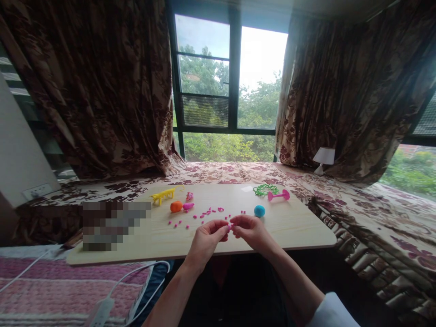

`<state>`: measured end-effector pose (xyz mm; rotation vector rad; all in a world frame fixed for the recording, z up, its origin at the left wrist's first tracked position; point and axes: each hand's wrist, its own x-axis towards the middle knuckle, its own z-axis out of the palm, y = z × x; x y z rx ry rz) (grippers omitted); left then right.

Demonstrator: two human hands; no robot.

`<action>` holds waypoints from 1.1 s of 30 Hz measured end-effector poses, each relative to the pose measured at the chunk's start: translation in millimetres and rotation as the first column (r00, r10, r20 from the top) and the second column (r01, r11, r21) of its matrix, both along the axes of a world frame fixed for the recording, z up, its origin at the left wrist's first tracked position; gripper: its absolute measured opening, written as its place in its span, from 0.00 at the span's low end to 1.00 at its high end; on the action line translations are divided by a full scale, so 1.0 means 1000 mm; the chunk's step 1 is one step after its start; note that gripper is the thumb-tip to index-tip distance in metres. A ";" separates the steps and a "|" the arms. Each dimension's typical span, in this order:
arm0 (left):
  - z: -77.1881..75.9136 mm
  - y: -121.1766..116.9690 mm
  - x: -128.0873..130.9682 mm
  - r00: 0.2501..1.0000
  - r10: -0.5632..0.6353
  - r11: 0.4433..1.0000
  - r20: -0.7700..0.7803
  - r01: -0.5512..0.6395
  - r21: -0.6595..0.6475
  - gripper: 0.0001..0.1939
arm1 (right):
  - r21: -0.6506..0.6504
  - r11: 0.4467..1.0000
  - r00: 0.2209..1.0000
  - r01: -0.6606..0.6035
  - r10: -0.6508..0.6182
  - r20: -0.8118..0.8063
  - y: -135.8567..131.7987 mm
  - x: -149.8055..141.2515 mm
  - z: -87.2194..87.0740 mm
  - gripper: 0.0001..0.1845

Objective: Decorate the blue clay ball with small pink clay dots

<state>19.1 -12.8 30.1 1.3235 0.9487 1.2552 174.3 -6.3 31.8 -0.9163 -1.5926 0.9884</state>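
Observation:
Over the near half of the table, my left hand (211, 232) and my right hand (248, 230) meet fingertip to fingertip, both closed in a pinch. A small pink piece (230, 226) shows between the fingertips; it looks like modelling clay, mostly covered by the fingers. Just beyond the hands, several similar small pink pieces (195, 217) lie scattered on the tabletop. A blue ball (259, 211) sits behind my right hand. To the left of the pieces, an orange lump (176, 206) touches a pink lump (188, 206).
The light wooden table (156, 245) also bears a yellow four-legged figure (163, 195), a small pink figure (189, 195), a green stringy tangle (265, 189) and a pink dumbbell shape (278, 195). A white power strip (101, 311) with its cable lies at lower left.

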 end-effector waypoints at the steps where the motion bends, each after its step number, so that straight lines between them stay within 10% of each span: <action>1: -0.001 0.000 0.000 1.000 0.005 1.000 0.003 -0.005 -0.004 0.14 | 0.022 1.000 1.000 0.012 -0.012 0.002 -0.001 -0.001 0.000 0.11; 21: 0.001 0.005 -0.005 0.996 0.063 0.998 -0.055 -0.062 0.030 0.14 | 0.081 0.992 0.985 0.096 -0.106 0.133 0.007 0.016 -0.012 0.17; 33: -0.024 0.020 -0.020 0.929 0.298 0.934 -0.217 -0.237 0.268 0.08 | 0.379 0.911 0.778 0.161 -0.353 0.519 -0.025 0.061 -0.029 0.14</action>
